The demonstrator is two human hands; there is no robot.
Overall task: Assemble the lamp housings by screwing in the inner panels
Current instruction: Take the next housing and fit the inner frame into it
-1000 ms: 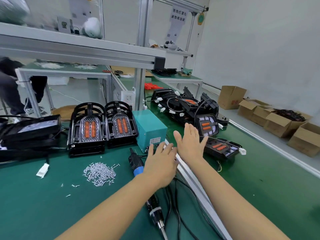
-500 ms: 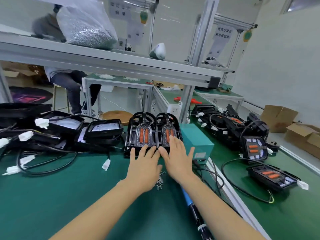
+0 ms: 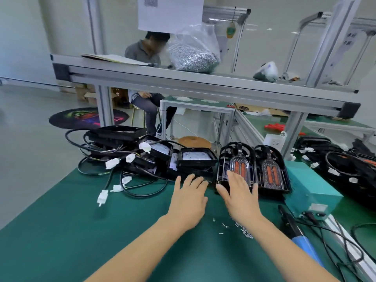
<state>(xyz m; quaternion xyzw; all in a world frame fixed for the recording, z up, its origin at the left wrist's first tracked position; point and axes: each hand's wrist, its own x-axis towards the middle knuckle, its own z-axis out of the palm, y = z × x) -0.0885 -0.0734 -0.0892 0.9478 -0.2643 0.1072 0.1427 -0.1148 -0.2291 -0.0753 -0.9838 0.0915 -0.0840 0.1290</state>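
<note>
Black lamp housings [image 3: 236, 165], orange strips; teal box [image 3: 311, 190], perhaps turquoise.

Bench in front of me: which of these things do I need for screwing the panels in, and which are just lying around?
For the job:
- two lamp housings, side by side
- loose screws on the mat
- screwdriver with its teal power box
- heap of black lamp parts with cables

Lying about:
- bag of screws on the shelf
- papers on the shelf
- wall socket
</note>
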